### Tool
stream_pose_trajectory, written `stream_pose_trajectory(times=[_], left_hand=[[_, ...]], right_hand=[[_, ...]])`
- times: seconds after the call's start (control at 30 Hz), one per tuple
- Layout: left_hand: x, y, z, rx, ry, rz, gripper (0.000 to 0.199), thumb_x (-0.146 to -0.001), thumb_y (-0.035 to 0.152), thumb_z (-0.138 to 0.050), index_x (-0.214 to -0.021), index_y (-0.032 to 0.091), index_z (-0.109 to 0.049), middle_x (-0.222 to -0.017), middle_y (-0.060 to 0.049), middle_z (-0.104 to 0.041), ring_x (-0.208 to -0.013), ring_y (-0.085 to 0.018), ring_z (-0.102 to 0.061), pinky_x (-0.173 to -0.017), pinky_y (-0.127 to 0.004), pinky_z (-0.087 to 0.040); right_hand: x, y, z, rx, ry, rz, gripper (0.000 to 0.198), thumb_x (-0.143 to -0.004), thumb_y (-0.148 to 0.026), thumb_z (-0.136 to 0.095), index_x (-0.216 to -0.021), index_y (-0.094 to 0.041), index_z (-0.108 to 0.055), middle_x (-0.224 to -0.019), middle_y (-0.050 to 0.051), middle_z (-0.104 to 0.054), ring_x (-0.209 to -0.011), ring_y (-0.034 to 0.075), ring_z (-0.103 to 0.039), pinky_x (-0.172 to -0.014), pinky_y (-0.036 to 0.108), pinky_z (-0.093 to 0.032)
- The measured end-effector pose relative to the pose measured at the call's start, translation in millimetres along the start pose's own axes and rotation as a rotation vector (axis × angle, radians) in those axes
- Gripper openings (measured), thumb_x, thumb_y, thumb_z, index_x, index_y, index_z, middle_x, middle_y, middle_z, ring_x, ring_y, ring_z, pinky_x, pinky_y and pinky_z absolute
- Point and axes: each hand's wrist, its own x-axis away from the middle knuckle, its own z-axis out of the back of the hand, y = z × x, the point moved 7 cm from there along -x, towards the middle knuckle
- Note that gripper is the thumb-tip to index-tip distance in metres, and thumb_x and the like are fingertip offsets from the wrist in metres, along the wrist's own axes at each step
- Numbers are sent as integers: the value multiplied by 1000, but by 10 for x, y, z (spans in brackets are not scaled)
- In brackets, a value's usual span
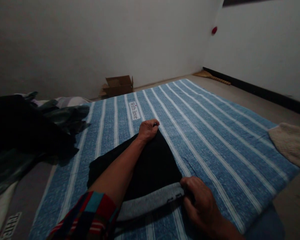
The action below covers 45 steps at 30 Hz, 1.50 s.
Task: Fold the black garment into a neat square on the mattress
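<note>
Black underpants point(152, 163) with a broad grey waistband point(150, 201) lie folded on a blue and white striped bed sheet point(200, 133). Dark lettering shows near the band's right end. My left hand point(149, 130) is closed on the far corner of the black cloth, its forearm reaching across the garment. At the near right, my right hand point(202, 200) pinches the end of the grey waistband between thumb and fingers. Part of the cloth is hidden under my left forearm and plaid sleeve point(90, 213).
A heap of dark clothes point(32, 126) covers the left side of the bed. Behind the far edge stands an open cardboard box point(118, 86) against the wall. A beige cloth point(292, 143) lies at the right edge. A broom point(211, 76) rests on the floor in the corner.
</note>
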Motion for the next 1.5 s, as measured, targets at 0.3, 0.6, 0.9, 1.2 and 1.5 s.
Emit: stream_pose_trajectory(times=[0.3,0.6,0.9,1.2,1.5], left_hand=[[18,-2,-63,-8,-35,18,24,-79,16,-49,-93,21,-68,-90,-1,-70,-91,-18,-63,-87,-29,-46],[66,19,-93,-27,-68,46,27,-78,13,-49,-97,23,-67,-93,-1,-70,-94,-18,-62,-88,-29,-46],[110,13,-135,-79,-123,74,26,-83,18,-50,-103,22,-65,-101,-3,-69,-99,-20,-62,-89,-30,-46],[217,298,425,-152,-229,20,23,-81,20,-56,-102,15,-65,-106,-9,-67,-102,-23,-61,-85,-30,-47],[2116,521,724,-369,-60,-34,54,-88,49,-47,-129,14,-48,-141,-14,-44,-136,-29,-30,-109,-51,-27]], right_hand=[[33,27,0,61,-75,37,35,-72,-3,-39,-102,-18,-50,-77,4,-59,-71,17,-55,-63,29,-44],[-575,-448,258,112,-217,306,16,-87,-19,-50,-100,-21,-58,-90,7,-64,-87,21,-60,-80,40,-48],[-679,-516,-845,252,-643,330,61,-89,-50,-46,-141,-20,-37,-149,13,-33,-138,31,-24,-109,55,-22],[-588,-449,-861,310,-635,329,58,-88,-50,-48,-139,-23,-42,-147,13,-36,-139,30,-22,-110,53,-20],[-518,-441,-877,382,-546,390,62,-83,-42,-55,-141,-24,-41,-147,16,-34,-137,32,-25,-107,52,-29]])
